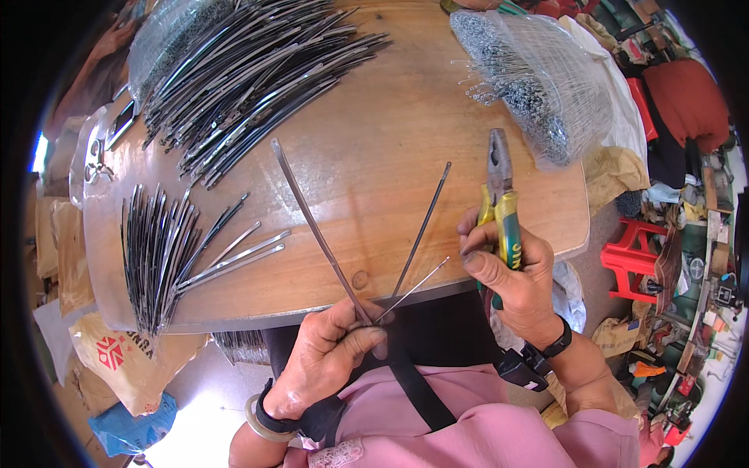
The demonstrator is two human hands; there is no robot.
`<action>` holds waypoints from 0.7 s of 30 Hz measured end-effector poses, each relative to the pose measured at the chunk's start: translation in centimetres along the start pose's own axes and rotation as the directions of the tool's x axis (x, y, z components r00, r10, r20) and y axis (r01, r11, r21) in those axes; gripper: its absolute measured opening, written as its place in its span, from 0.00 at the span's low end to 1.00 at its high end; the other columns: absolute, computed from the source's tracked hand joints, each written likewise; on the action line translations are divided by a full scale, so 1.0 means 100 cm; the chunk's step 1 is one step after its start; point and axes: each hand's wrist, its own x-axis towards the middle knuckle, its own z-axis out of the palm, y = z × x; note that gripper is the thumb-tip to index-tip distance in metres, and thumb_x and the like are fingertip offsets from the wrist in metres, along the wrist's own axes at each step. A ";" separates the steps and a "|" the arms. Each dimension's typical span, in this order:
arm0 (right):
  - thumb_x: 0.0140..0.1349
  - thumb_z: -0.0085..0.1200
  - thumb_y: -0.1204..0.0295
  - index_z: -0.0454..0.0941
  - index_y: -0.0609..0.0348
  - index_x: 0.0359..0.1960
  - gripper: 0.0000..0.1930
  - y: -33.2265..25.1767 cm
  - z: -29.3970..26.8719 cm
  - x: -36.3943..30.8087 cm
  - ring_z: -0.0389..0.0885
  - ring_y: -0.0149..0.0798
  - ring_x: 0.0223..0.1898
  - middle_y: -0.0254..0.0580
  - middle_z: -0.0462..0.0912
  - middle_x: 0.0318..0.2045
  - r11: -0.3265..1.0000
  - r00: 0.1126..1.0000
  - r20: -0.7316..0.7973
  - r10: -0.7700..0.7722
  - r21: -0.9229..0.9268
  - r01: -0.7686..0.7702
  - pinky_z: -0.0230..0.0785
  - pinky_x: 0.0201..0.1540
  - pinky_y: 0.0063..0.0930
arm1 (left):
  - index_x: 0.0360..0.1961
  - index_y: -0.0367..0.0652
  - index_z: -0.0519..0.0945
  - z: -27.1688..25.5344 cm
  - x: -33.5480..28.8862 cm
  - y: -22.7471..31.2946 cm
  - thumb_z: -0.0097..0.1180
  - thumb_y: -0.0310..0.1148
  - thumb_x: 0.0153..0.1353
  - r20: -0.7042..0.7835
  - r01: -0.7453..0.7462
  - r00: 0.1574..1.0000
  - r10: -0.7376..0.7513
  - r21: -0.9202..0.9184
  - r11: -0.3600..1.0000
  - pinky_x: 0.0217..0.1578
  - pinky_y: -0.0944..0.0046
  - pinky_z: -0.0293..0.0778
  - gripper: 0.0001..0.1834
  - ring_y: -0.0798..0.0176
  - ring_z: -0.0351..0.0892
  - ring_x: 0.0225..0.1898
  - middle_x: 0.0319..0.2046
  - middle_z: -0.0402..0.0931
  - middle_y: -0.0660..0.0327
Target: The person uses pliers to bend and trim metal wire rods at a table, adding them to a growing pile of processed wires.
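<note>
My left hand (331, 347) is closed at the table's near edge, pinching the lower ends of thin metal pieces. A long flat metal strip (306, 210) slants up and left from the fingers. A darker narrow strip (422, 228) and a short thin wire (420, 285) fan out to the right. My right hand (521, 273) is wrapped around combination pliers (500, 171) with yellow and green handles, jaws pointing up and apart from the strips. The palm and fingers partly hide the handles.
A large pile of dark metal strips (257, 78) covers the table's (406, 109) far left, with a smaller bundle (156, 257) nearer. Plastic-wrapped wires (546, 86) lie far right. A phone (122, 121) sits at the left edge. A red stool (630, 253) stands right of the table.
</note>
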 end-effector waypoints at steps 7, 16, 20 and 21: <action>0.55 0.64 0.76 0.81 0.63 0.33 0.06 0.000 0.007 0.001 0.79 0.32 0.37 0.38 0.80 0.37 0.970 0.984 0.120 -0.129 -0.192 0.151 0.70 0.40 0.25 | 0.41 0.33 0.76 0.002 -0.004 -0.001 0.52 0.20 0.64 0.013 0.005 1.000 -0.005 0.002 1.000 0.26 0.74 0.65 0.05 0.75 0.68 0.25 0.25 0.75 0.65; 0.51 0.66 0.75 0.82 0.65 0.32 0.09 -0.015 -0.002 -0.003 0.79 0.44 0.39 0.47 0.79 0.39 0.872 0.929 0.312 -0.197 -0.377 0.312 0.71 0.44 0.32 | 0.42 0.35 0.76 -0.005 -0.005 -0.008 0.52 0.20 0.64 0.032 0.157 0.988 -0.154 -0.139 0.978 0.20 0.76 0.55 0.06 0.79 0.58 0.20 0.23 0.73 0.68; 0.45 0.66 0.76 0.82 0.63 0.32 0.11 -0.027 0.000 -0.002 0.79 0.47 0.39 0.48 0.78 0.40 0.654 0.875 0.363 -0.322 -0.583 0.482 0.69 0.44 0.35 | 0.42 0.34 0.75 -0.001 -0.003 0.000 0.51 0.21 0.65 0.092 0.223 0.972 -0.218 -0.049 0.974 0.19 0.76 0.56 0.06 0.79 0.61 0.20 0.22 0.73 0.67; 0.43 0.66 0.76 0.82 0.63 0.31 0.11 -0.030 -0.001 0.003 0.79 0.48 0.39 0.48 0.77 0.40 0.591 0.844 0.408 -0.348 -0.603 0.535 0.68 0.45 0.37 | 0.42 0.34 0.75 -0.002 -0.004 0.000 0.51 0.21 0.65 0.097 0.235 0.968 -0.231 -0.031 0.971 0.20 0.76 0.57 0.06 0.79 0.61 0.20 0.22 0.73 0.66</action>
